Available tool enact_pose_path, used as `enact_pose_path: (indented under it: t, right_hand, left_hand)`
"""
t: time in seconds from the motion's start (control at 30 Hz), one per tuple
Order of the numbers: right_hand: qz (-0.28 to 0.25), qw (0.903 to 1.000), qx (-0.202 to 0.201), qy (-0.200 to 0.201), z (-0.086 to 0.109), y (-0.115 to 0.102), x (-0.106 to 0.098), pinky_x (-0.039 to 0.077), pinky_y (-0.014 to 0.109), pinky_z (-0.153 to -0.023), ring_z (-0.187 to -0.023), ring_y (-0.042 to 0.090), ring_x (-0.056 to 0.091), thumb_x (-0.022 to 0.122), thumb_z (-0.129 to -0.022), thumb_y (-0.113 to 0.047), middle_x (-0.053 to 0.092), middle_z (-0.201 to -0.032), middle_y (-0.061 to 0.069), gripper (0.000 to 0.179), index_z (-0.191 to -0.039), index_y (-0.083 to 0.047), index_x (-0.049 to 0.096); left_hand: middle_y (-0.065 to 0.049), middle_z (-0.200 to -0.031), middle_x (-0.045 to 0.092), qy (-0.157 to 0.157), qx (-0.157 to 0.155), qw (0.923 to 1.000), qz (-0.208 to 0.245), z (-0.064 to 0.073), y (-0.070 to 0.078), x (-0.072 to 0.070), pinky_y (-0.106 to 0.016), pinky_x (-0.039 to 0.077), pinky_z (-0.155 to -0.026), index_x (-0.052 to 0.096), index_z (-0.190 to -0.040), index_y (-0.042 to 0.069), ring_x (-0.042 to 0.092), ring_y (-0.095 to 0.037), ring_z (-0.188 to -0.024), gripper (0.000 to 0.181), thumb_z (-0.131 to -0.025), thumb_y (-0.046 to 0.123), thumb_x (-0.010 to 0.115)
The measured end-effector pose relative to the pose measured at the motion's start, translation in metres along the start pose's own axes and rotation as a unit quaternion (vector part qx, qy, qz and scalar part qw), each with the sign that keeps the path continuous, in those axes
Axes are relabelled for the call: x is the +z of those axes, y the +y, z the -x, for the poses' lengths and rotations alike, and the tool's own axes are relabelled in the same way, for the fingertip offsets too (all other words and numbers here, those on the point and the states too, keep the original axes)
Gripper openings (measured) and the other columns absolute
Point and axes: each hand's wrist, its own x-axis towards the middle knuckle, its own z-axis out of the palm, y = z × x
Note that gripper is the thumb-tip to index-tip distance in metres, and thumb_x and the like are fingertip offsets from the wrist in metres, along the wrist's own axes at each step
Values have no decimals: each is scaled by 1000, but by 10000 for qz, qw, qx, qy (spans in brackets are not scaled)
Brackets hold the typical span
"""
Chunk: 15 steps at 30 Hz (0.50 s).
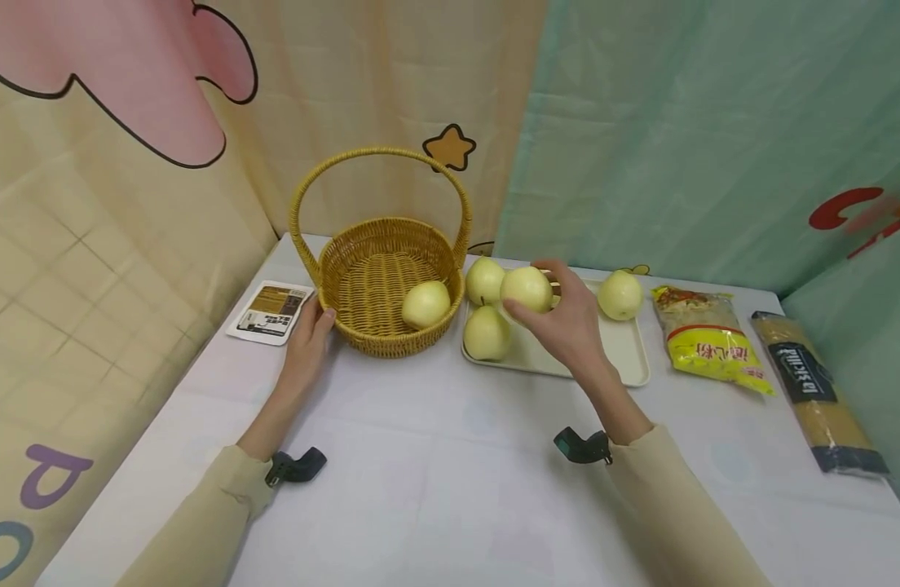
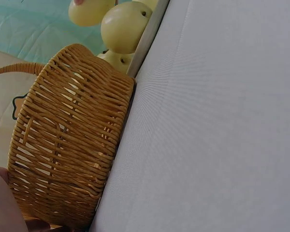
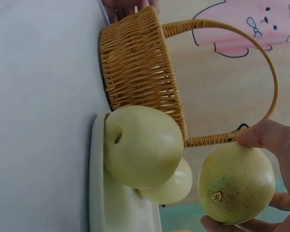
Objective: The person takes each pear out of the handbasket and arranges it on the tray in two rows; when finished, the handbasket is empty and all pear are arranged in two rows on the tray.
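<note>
My right hand (image 1: 575, 322) holds a round, pale yellow pear (image 1: 527, 289) between thumb and fingers, raised over the left part of a white tray (image 1: 633, 363). Two pears, one in front (image 1: 487, 333) and one behind (image 1: 485, 281), sit at the tray's left end; another pear (image 1: 620, 295) lies at its right end. Left of the tray stands a wicker basket (image 1: 380, 346) with a tall arched handle. Inside it, at the right, is a single pear (image 1: 425, 304). My left hand (image 1: 306, 338) holds the basket's left side, thumb at the rim, fingers partly hidden in the left wrist view.
A flat white packet (image 1: 270, 312) with a dark label lies left of the basket. To the right of the tray are a yellow-and-clear bag (image 1: 710, 338) and a long pack of noodles (image 1: 817, 391). Patterned curtains (image 1: 626, 122) hang behind the white table (image 1: 435, 489).
</note>
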Motion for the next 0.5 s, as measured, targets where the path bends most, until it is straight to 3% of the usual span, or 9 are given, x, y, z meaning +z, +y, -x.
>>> enact_pose_path:
  t: [0.3, 0.5]
  right_hand:
    - [258, 9986, 460, -37, 23, 34, -5, 51, 58, -99, -121, 40, 62, 86, -86, -38, 68, -131, 18, 65, -138, -7, 61]
    - [284, 9974, 655, 39, 30, 48, -2, 45, 58, -104, -121, 38, 60, 86, -85, -34, 66, -130, 20, 66, -138, -3, 60]
  left_hand:
    - [-21, -170, 32, 9, 68, 9999, -94, -2, 1, 1, -48, 21, -134, 26, -166, 3, 28, -35, -160, 59, -114, 26, 41]
    - [-21, -170, 31, -6, 16, 9999, -163, 0, -1, -1, -49, 20, -134, 26, -166, 3, 27, -35, -160, 59, -114, 27, 40]
